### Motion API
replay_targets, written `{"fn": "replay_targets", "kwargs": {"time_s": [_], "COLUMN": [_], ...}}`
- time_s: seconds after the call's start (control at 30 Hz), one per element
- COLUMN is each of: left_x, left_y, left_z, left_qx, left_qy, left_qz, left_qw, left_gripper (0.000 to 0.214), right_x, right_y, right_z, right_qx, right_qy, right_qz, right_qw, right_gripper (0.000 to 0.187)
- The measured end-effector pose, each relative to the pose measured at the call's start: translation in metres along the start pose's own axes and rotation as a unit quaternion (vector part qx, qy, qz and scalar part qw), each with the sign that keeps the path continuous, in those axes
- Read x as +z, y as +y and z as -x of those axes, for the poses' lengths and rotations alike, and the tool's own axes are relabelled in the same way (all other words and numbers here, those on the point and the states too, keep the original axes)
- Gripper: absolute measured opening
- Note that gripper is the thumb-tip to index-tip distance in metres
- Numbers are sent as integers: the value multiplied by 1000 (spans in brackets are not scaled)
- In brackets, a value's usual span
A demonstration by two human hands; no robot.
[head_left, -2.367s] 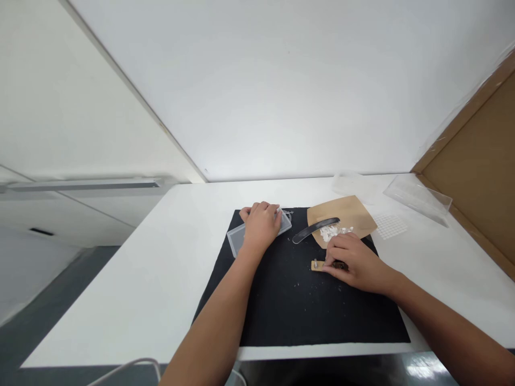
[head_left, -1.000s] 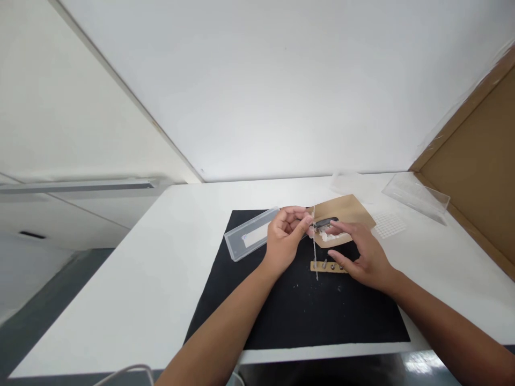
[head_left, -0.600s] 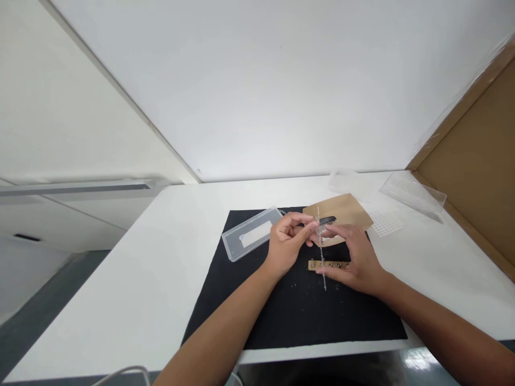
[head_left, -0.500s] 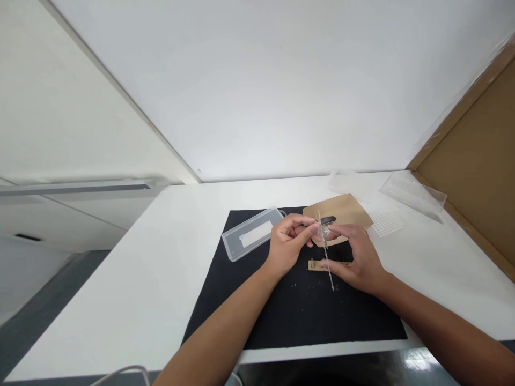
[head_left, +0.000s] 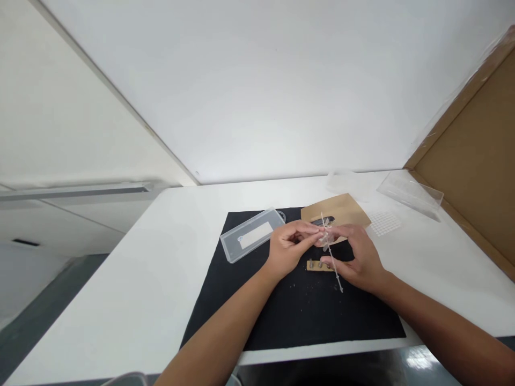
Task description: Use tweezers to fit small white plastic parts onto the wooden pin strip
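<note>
A thin translucent plastic stick with small nubs (head_left: 337,277) slants between my hands above the black mat (head_left: 281,316). My left hand (head_left: 286,247) pinches near its upper part, thumb and fingertips together. Around the stick's upper and middle part curl the index finger and thumb of my right hand (head_left: 360,258). A small clear piece (head_left: 326,244) shows by the fingertips; its exact shape is hard to make out. Just below lies a tan strip with small metal posts (head_left: 312,266), partly covered by my right hand. A dark object (head_left: 325,220) lies behind the fingertips on brown paper (head_left: 350,212).
A clear plastic case with a white label (head_left: 228,247) lies at the mat's left. On the white table (head_left: 132,289) a white grid sheet (head_left: 384,223) and a clear plastic cover (head_left: 410,194) lie to the right. Cardboard (head_left: 470,128) stands along the right edge. Small crumbs dot the mat.
The stick has tilted, its lower end shifting slightly right and down. My right thumb has moved slightly, and more of the tan strip's posts show. Both hands stay together at the stick.
</note>
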State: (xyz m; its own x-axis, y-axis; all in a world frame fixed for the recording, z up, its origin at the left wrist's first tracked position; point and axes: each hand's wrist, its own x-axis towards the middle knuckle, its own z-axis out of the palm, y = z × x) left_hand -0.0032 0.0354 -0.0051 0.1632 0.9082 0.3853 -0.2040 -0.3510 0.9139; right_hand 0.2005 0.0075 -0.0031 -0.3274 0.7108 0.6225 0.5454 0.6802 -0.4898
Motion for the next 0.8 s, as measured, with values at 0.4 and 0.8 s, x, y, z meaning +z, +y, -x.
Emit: {"fn": "replay_targets", "kwargs": {"time_s": [0.4, 0.8], "left_x": [1, -3], "left_y": [10, 4], "left_z": [0, 1], "left_qx": [79, 179], "left_qy": [-15, 36], "left_qz": [-84, -157], "left_qw": [993, 970], "left_gripper": [8, 7], "right_x": [-2, -2], "right_y": [2, 1], "right_z": [-4, -6], "right_qx": [44, 170], "right_qy": [59, 81], "right_qz": [-33, -121], "right_qw": [997, 975], "right_gripper": [11, 15]}}
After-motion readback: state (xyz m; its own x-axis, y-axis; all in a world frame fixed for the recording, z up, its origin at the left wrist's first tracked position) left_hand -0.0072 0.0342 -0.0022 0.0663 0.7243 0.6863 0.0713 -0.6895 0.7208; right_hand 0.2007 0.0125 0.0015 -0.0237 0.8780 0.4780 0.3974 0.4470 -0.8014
